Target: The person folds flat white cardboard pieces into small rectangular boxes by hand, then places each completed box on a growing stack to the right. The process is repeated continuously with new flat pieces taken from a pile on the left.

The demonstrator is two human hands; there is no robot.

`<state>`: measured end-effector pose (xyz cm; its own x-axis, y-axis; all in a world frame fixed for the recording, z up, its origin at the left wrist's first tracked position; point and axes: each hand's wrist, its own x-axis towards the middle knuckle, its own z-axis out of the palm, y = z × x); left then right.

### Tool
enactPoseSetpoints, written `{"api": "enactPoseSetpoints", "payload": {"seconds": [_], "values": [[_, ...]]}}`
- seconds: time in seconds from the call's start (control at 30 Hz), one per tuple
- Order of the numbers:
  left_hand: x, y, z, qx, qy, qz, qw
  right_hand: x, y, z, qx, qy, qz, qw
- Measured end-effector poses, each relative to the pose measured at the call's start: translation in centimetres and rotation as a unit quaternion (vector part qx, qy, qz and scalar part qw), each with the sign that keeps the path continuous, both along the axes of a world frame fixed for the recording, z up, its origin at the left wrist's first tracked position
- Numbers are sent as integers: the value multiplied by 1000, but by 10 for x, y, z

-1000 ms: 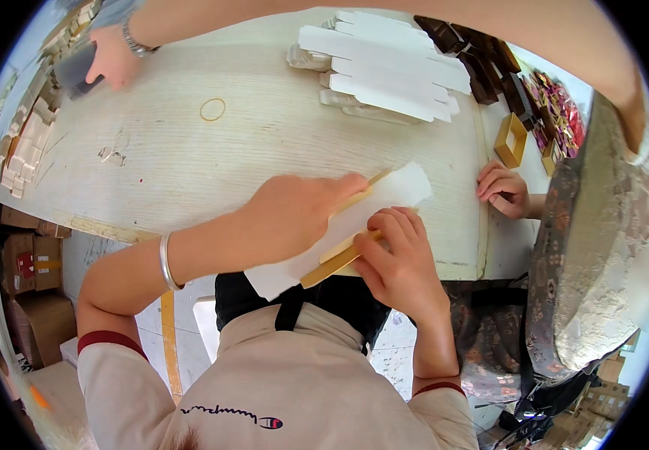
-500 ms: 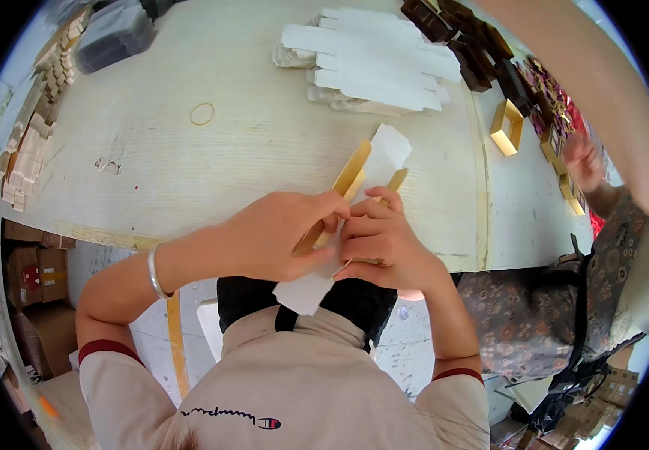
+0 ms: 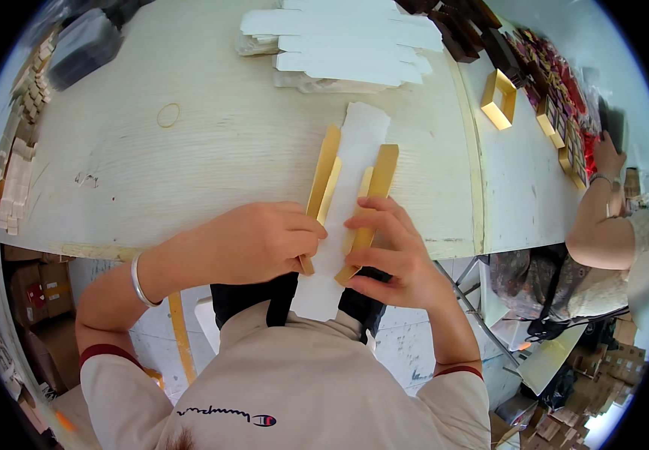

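Between my hands, a partly folded cardboard box blank (image 3: pixel 352 176) lies at the table's front edge, its near end overhanging towards my lap. Its inside is white, and its two long gold side walls stand up with gaps between them. My left hand (image 3: pixel 268 241) has its fingers closed on the near end of the left wall. Curled around the right wall is my right hand (image 3: pixel 393 251), thumb at the near end and fingers along the wall. Some of the left fingertips are hidden.
Flat white box blanks (image 3: pixel 347 45) are stacked at the back. A gold box frame (image 3: pixel 498 99) and dark brown boxes (image 3: pixel 463 34) stand back right. A rubber band (image 3: pixel 168 115) lies left. White folded pieces (image 3: pixel 17 184) line the left edge. A co-worker's arm (image 3: pixel 602 225) is at right.
The blank's gold walls have spread apart and its white middle shows more. My right hand has opened out somewhat along its wall. The co-worker's arm has pulled back from over the table.
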<state>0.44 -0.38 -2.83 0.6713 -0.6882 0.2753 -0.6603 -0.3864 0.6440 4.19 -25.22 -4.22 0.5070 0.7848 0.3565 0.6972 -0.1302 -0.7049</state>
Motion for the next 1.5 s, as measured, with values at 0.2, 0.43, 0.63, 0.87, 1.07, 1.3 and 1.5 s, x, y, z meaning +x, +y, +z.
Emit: {"api": "enactPoseSetpoints", "payload": {"seconds": [0.2,0.43,0.63,0.87,1.07,1.3,1.5], "values": [[-14,-31,-4,-65,84,143,984,10,8,3,-15,-16,14,1000],[-17,-51,-11,-65,6,210,975,23,2,10,-25,14,28,999],[-19,-52,-14,-57,-9,216,975,26,1,12,-48,-16,34,998],[-17,-55,-19,-48,-45,217,974,25,7,20,-100,-53,42,993],[-17,-52,-13,-40,-9,210,977,28,16,16,-131,-79,77,985],[-14,-53,-7,-38,14,216,976,27,14,31,-220,-64,63,971],[-15,-47,-8,-61,42,186,980,-21,-31,5,-105,-198,-45,973]]}}
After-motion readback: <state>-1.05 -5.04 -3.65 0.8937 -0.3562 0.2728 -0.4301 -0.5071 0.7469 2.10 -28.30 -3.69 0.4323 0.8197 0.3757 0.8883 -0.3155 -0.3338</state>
